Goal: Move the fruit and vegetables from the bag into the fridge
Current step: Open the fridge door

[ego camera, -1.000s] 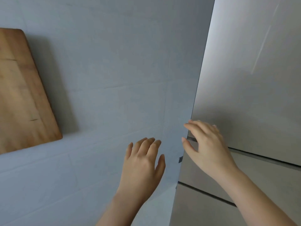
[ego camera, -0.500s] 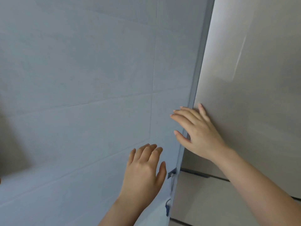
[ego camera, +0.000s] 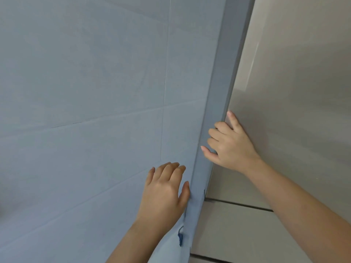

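across the left and middle of the view stands a pale blue tiled wall (ego camera: 85,92), the biggest thing in sight. right of it rises the fridge (ego camera: 222,82), whose grey side faces the wall. its upper door (ego camera: 303,92), beige and glossy, fills the right; a lower door (ego camera: 237,230) sits beneath, parted from it by a dark seam. both are closed. the bag and the fruit and vegetables are nowhere in view, so none can be said to be inside.

the right hand (ego camera: 231,147) is at the left edge of the upper door, low down. its fingers (ego camera: 214,133) are curled round that edge, the thumb is stretched towards the wall, and the little finger lies flat on the door face. the left hand (ego camera: 163,192) hovers near the wall just beside the fridge's side, holding nothing, fingers loosely together and slightly bent. whether its thumb touches the side i cannot tell. a small blue scrap (ego camera: 180,239) shows below it, too small to name.

the step in hand looks like opening the fridge. next, a steady pull on that edge would be needed to break the seal and swing the door out towards the near right. the left hand is free to fetch the bag.
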{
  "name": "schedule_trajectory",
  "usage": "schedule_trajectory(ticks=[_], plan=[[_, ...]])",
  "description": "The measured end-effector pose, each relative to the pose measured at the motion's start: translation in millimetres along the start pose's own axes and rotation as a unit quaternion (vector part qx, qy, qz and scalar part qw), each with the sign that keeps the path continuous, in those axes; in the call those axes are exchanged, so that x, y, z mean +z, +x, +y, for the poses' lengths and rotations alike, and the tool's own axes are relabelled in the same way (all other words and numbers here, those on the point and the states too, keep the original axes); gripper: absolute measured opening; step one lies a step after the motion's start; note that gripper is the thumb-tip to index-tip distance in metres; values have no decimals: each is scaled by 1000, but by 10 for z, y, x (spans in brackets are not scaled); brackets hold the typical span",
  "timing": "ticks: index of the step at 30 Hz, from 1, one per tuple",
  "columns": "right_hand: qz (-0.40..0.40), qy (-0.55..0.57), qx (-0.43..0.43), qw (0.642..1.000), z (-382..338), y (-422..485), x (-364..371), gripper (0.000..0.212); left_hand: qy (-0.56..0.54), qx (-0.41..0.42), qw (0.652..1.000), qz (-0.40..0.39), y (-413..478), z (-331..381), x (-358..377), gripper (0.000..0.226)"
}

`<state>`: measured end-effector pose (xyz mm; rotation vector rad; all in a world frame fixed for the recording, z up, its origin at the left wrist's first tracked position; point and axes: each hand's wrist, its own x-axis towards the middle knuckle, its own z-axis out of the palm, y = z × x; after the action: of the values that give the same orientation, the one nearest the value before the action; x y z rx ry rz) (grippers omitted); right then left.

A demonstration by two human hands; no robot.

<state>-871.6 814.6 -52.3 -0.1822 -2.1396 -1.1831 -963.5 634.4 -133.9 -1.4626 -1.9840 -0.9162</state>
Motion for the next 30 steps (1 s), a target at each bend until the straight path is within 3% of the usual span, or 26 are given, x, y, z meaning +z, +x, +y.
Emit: schedule_trajectory(ticks=[5, 11, 16, 20, 30], plan=[[-78, -26, 21, 996, -85, -33, -45, 37, -31, 4, 999, -5, 8, 10, 17, 39], [-137, -67, 49, 987, -197, -4, -135, 7, -72, 0, 997, -11, -99, -9, -9, 38], [-162, -87, 72, 980, -257, 26, -211, 7, -102, 7, 995, -21, -198, -48, -40, 38], [-147, -96, 72, 982, -330, -79, -342, 3, -118, 17, 993, -20, -273, -91, -62, 39], [-67, -65, 68, 993, -461, -548, -1216, 17, -185, 50, 980, -56, -566, 274, -131, 38]])
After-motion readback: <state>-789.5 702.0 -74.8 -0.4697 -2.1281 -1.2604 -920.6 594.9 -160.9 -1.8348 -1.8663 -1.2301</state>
